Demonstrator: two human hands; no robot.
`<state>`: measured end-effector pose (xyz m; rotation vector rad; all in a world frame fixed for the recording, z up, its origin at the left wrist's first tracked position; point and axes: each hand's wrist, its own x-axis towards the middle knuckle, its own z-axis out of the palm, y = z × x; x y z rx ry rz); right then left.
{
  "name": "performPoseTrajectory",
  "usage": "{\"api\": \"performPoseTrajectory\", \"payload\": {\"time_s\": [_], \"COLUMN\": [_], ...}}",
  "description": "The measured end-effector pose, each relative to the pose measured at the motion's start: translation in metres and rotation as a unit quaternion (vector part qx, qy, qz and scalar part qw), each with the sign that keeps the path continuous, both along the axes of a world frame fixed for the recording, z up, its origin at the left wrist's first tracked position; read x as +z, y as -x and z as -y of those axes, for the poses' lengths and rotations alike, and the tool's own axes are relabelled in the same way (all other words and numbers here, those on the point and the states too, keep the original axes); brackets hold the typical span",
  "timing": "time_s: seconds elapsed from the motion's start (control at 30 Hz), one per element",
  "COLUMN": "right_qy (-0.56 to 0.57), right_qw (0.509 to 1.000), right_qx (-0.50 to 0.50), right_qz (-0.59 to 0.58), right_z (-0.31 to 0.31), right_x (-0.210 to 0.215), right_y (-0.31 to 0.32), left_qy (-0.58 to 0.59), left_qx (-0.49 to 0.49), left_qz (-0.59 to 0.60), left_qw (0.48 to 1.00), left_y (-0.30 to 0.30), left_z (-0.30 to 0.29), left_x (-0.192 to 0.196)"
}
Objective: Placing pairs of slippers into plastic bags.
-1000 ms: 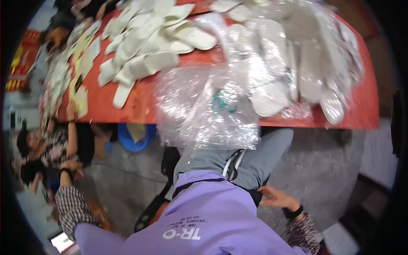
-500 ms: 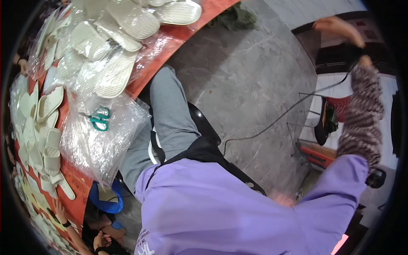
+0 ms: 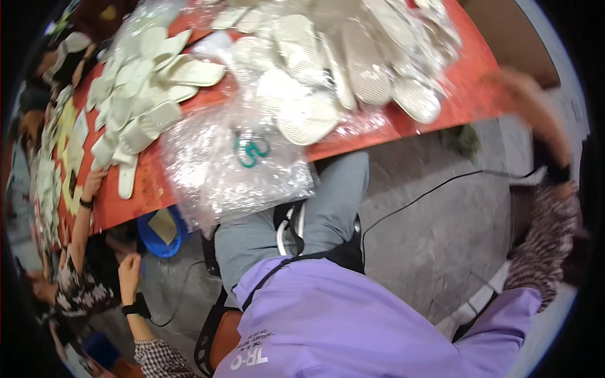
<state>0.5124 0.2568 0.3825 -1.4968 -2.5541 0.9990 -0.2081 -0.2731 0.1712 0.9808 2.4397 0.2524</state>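
My right hand (image 3: pixel 528 104) is blurred, stretched out by the table's right corner with its fingers long and nothing visible in them. At the lower left, my left hand (image 3: pixel 130 274) is curled into a fist beside the blue bucket; nothing shows in it. Both wrists wear black bands. Clear plastic bags (image 3: pixel 201 164) lie over the near table edge in front of my lap. Green-handled scissors (image 3: pixel 252 153) rest on them, their blades hard to make out. Behind lie several cream slippers (image 3: pixel 309 120) in clear plastic; unwrapped cream slippers (image 3: pixel 151 126) are heaped to their left.
The red-covered table (image 3: pixel 148 195) runs across the front. A blue bucket (image 3: pixel 162 246) with a pale flat piece stands below it. A co-worker's hand (image 3: pixel 94 183) touches the table edge. A black cable (image 3: pixel 428 189) stretches from my right wristband above the grey floor.
My view and body have turned left, so the table now lies in front of me. My left fist has come up into fuller view; my right arm remains stretched out.
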Motion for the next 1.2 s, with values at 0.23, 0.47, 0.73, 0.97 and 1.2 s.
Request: {"api": "performPoseTrajectory", "payload": {"time_s": [0.23,0.47,0.73,0.97,1.2], "right_qy": [-0.074,-0.220,-0.224,-0.231,-0.215], "right_qw": [0.941,0.924,0.858,0.945,0.975], "right_qx": [0.311,0.281,0.455,0.221,0.049], "right_qz": [-0.106,-0.135,-0.082,-0.068,0.034], "right_z": [0.115,0.142,0.152,0.157,0.145], "right_x": [-0.182,-0.272,-0.323,-0.315,-0.340], "right_y": [0.206,0.373,0.438,0.390,0.380], "left_qy": [-0.248,-0.395,-0.230,-0.133,-0.143], "left_qx": [-0.265,-0.457,-0.212,-0.206,-0.276], "left_qz": [0.170,0.061,-0.127,-0.128,-0.145], "left_qw": [0.916,0.795,0.941,0.961,0.939], "left_y": [-0.236,-0.288,-0.171,-0.112,-0.126], "left_z": [-0.179,-0.234,-0.241,-0.211,-0.220], "left_x": [0.099,0.033,-0.068,-0.138,-0.087]}}
